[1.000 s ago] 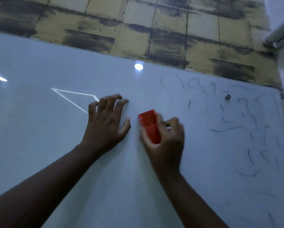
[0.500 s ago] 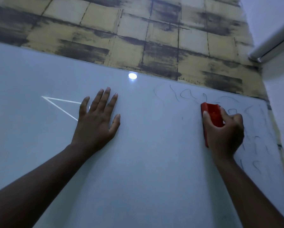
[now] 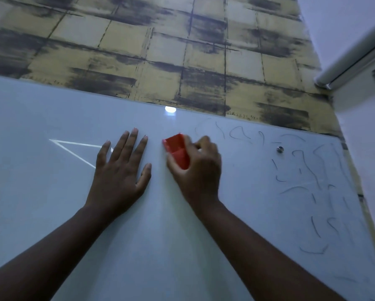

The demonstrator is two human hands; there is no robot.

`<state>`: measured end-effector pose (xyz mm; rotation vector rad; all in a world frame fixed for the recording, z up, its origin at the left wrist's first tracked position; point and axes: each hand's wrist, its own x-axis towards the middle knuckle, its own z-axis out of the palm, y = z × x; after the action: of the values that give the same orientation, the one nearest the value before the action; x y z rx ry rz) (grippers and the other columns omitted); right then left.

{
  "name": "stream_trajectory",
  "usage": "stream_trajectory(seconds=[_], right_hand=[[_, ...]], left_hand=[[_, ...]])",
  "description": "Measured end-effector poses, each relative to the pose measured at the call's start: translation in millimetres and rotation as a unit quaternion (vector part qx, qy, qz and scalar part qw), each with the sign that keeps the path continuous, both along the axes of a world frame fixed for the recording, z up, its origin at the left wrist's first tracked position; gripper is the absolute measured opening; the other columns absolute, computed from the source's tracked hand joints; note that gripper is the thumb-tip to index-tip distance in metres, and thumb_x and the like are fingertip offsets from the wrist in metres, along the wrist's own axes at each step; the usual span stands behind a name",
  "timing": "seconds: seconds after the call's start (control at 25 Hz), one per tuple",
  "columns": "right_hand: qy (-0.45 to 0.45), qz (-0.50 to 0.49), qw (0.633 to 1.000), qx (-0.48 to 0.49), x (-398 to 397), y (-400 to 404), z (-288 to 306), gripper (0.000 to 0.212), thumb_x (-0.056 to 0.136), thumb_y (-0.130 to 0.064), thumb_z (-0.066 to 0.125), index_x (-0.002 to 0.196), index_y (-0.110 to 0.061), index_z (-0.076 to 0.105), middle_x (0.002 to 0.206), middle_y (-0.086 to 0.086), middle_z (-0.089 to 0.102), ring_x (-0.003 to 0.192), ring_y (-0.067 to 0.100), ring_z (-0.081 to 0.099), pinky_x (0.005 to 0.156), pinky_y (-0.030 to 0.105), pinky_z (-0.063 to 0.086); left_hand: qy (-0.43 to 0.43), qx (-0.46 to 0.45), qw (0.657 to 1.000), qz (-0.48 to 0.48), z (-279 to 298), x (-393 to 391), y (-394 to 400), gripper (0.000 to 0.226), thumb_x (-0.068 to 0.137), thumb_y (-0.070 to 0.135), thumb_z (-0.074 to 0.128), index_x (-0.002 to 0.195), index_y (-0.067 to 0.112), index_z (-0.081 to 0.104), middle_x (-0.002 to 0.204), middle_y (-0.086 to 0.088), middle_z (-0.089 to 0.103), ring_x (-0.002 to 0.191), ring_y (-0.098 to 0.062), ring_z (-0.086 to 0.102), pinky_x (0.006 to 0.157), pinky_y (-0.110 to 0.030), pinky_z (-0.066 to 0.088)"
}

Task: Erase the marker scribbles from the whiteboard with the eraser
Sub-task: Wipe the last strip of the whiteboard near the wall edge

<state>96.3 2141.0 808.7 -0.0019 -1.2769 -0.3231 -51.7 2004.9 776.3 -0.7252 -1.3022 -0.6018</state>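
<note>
A glossy whiteboard (image 3: 51,203) fills most of the view. Dark marker scribbles (image 3: 306,170) cover its right part, up to the top edge. My right hand (image 3: 199,170) grips a red eraser (image 3: 178,151) and holds it against the board near the top middle, left of the scribbles. My left hand (image 3: 119,170) lies flat on the board with straight fingers, just left of the eraser.
A white triangle outline (image 3: 73,148) shows on the board, partly under my left hand. A round metal mounting stud (image 3: 280,149) sits among the scribbles. Yellow-and-black patterned wall (image 3: 160,51) lies above the board; a white roller tube (image 3: 351,51) hangs at the upper right.
My right hand swept the eraser right into the scribbles half a second ago, then back left beside my left hand. My left hand flattened and stayed in place.
</note>
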Motion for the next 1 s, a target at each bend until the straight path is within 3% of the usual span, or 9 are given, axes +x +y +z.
stream_trajectory(seconds=[0.08, 0.16, 0.32, 0.52, 0.6, 0.8, 0.88, 1.0], right_hand=[[-0.031, -0.048, 0.997, 0.059, 2.4, -0.6, 11.6, 0.062, 0.092, -0.058, 0.061, 0.134, -0.013, 0.063, 0.105, 0.009, 0.060, 0.091, 0.024, 0.057, 0.076, 0.043, 0.053], [-0.015, -0.076, 0.996, 0.049, 18.0, 16.7, 33.9, 0.059, 0.093, -0.059, 0.059, 0.132, -0.014, 0.065, 0.102, 0.008, 0.059, 0.089, 0.025, 0.058, 0.078, 0.043, 0.051], [0.097, -0.041, 0.986, -0.127, 60.0, 72.3, 67.9, 0.060, 0.092, -0.059, 0.058, 0.134, -0.017, 0.066, 0.105, 0.008, 0.061, 0.095, 0.027, 0.059, 0.088, 0.044, 0.047], [0.155, 0.007, 0.962, -0.223, 68.8, 89.3, 83.7, 0.057, 0.088, -0.054, 0.065, 0.131, -0.017, 0.069, 0.108, 0.008, 0.061, 0.100, 0.029, 0.058, 0.089, 0.042, 0.045], [0.133, 0.020, 0.970, -0.202, 54.1, 68.4, 85.0, 0.055, 0.087, -0.054, 0.066, 0.128, -0.016, 0.070, 0.108, 0.010, 0.061, 0.098, 0.031, 0.059, 0.085, 0.040, 0.047], [-0.001, -0.050, 0.999, 0.014, 8.8, 8.9, 48.8, 0.057, 0.091, -0.053, 0.065, 0.132, -0.012, 0.065, 0.108, 0.012, 0.060, 0.095, 0.028, 0.056, 0.079, 0.038, 0.050], [-0.013, -0.055, 0.998, 0.031, 15.9, 13.5, 51.0, 0.057, 0.091, -0.053, 0.066, 0.130, -0.013, 0.066, 0.104, 0.010, 0.060, 0.093, 0.026, 0.057, 0.079, 0.040, 0.050], [0.035, -0.052, 0.998, -0.030, 42.2, 45.8, 68.4, 0.052, 0.091, -0.058, 0.064, 0.124, -0.018, 0.070, 0.099, 0.007, 0.060, 0.091, 0.027, 0.058, 0.080, 0.040, 0.045]], left_hand=[[0.003, -0.004, 1.000, -0.003, 0.0, -1.1, -0.6, 0.073, 0.106, 0.056, 0.022, 0.170, 0.020, 0.020, 0.178, -0.006, 0.013, 0.164, -0.023, 0.012, 0.131, -0.056, 0.013], [0.007, -0.003, 1.000, -0.006, -0.8, -0.9, -0.8, 0.072, 0.106, 0.054, 0.023, 0.170, 0.020, 0.021, 0.177, -0.006, 0.014, 0.164, -0.022, 0.013, 0.131, -0.055, 0.013], [0.012, -0.006, 1.000, -0.009, -2.1, -0.9, -2.6, 0.071, 0.106, 0.051, 0.023, 0.169, 0.019, 0.022, 0.177, -0.006, 0.015, 0.164, -0.023, 0.014, 0.131, -0.054, 0.012], [0.013, -0.001, 1.000, -0.004, -2.6, -0.3, -0.3, 0.070, 0.106, 0.049, 0.024, 0.170, 0.019, 0.021, 0.177, -0.007, 0.015, 0.164, -0.023, 0.014, 0.131, -0.056, 0.013], [0.016, -0.002, 1.000, -0.001, -2.2, -0.8, 0.7, 0.071, 0.105, 0.049, 0.025, 0.169, 0.018, 0.022, 0.177, -0.008, 0.017, 0.164, -0.026, 0.017, 0.130, -0.057, 0.015], [0.016, 0.000, 1.000, -0.005, 1.2, 5.0, 2.2, 0.074, 0.101, 0.049, 0.028, 0.164, 0.009, 0.033, 0.171, -0.018, 0.028, 0.158, -0.038, 0.029, 0.124, -0.065, 0.022], [0.008, 0.014, 1.000, -0.003, 3.3, 10.8, 4.7, 0.074, 0.099, 0.047, 0.031, 0.160, 0.006, 0.038, 0.167, -0.022, 0.033, 0.154, -0.041, 0.033, 0.120, -0.067, 0.024], [0.010, 0.041, 0.999, 0.000, 4.1, 17.2, 9.7, 0.073, 0.097, 0.044, 0.032, 0.156, 0.003, 0.043, 0.163, -0.024, 0.038, 0.150, -0.043, 0.037, 0.116, -0.066, 0.026]])
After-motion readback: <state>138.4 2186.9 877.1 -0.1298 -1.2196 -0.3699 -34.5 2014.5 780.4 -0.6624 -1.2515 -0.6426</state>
